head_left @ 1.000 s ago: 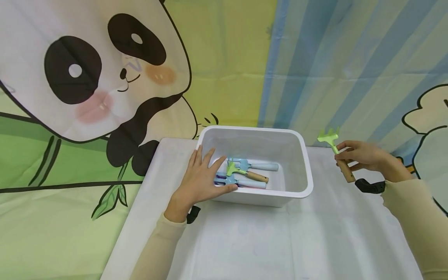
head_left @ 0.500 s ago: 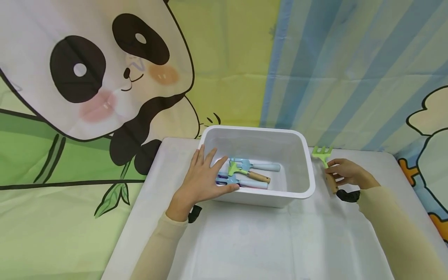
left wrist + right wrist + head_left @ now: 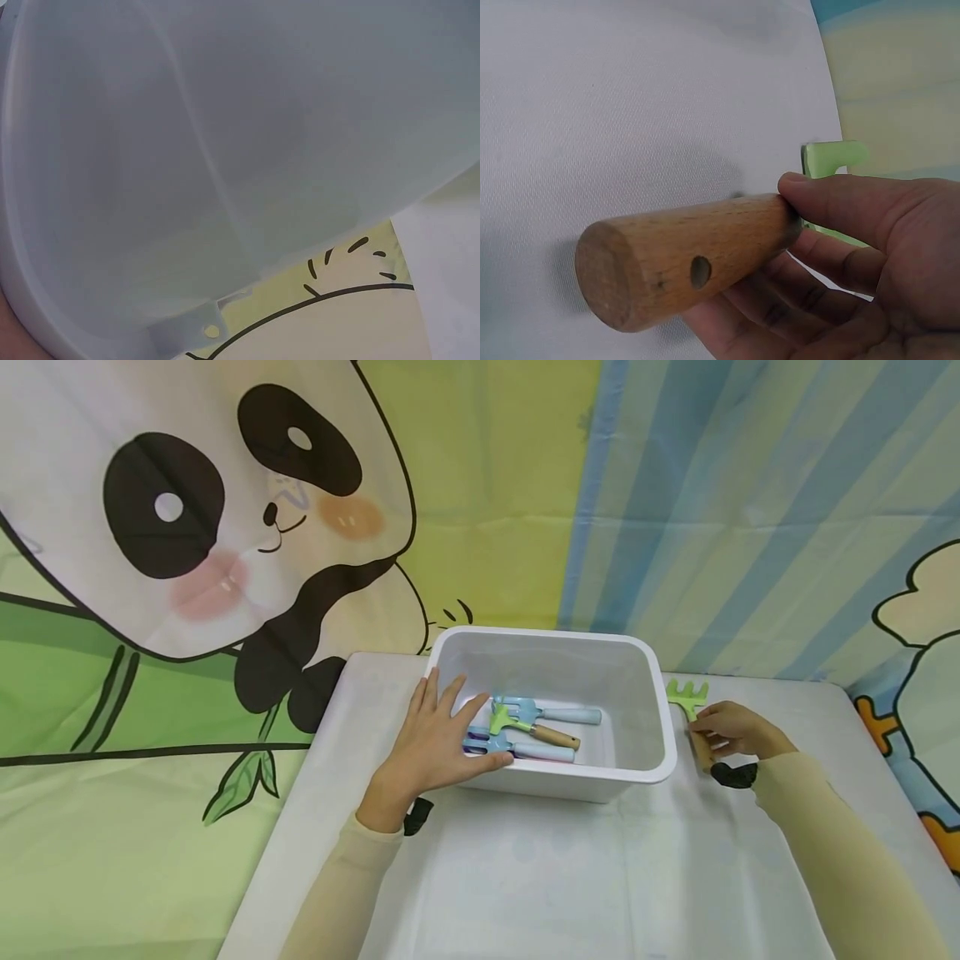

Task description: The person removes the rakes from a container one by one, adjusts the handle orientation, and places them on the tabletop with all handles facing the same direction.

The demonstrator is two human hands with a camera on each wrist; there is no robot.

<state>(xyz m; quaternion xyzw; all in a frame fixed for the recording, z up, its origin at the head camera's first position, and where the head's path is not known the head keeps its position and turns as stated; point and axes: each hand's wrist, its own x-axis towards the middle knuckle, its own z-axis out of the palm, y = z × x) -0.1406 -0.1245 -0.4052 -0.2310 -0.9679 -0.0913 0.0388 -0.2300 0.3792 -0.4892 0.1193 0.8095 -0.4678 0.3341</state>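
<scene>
A small garden rake [image 3: 701, 745] with green tines and a wooden handle is pinched by my right hand [image 3: 738, 729], low over the table just right of the bin. The right wrist view shows thumb and fingers at the neck of the wooden handle [image 3: 697, 255]. My left hand [image 3: 435, 743] rests spread on the left front rim of the white bin [image 3: 622, 647]. Inside the bin lie another green rake with a wooden handle [image 3: 553, 737] and light blue hand tools [image 3: 572, 716]. Some lower pieces there are partly covered.
The white-covered table [image 3: 525, 877] reaches under both arms. Behind it hangs a printed cloth [image 3: 495, 493] with a panda and stripes, close to the bin's back. In the left wrist view, the bin's outer wall [image 3: 225, 150] fills most of the frame.
My right hand has brought the green rake down and left from the air to the table beside the bin. My left hand has stayed on the rim.
</scene>
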